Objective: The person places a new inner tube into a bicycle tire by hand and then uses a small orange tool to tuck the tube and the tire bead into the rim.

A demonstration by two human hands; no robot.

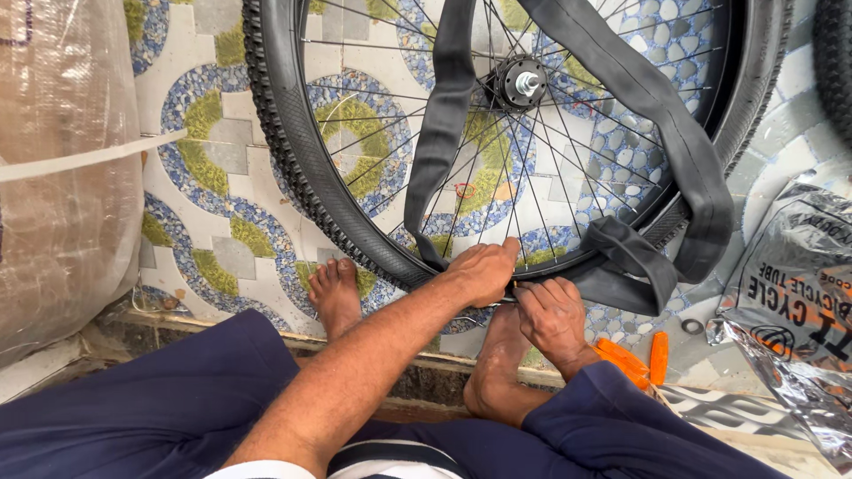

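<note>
So the black knobby-treaded bicycle wheel with thin steel spokes (pixel 355 177) was standing upright on the patterned blue, green and white tiled floor (pixel 222 133), its bottom edge right in front of the person's bare feet. A limp black rubber inner tube (pixel 674 151) was draped across the spokes and the silver hub (pixel 524 84), with a fold of it bunched at the lower right of the rim.

Both hands were down at the lowest part of the rim. The left hand (pixel 484 270) was curled over the tyre edge, fingers closed and pressing on it. The right hand (pixel 552 315) was closed just beside it, pinching at the rim line; there might have been a thin tool in it, but I couldn't tell.

My take for doing this bit well: keep the holding hand tight so the bead doesn't creep, work in small bites along the rim, and keep that loose tube fold from getting pinched.

Off to the right lay a couple of orange plastic tyre levers (pixel 635 359), a small metal ring (pixel 692 325) and a crinkled silver foil packet (pixel 799 293). A bulky clear-plastic-wrapped bundle (pixel 62 177) sat on the left.
</note>
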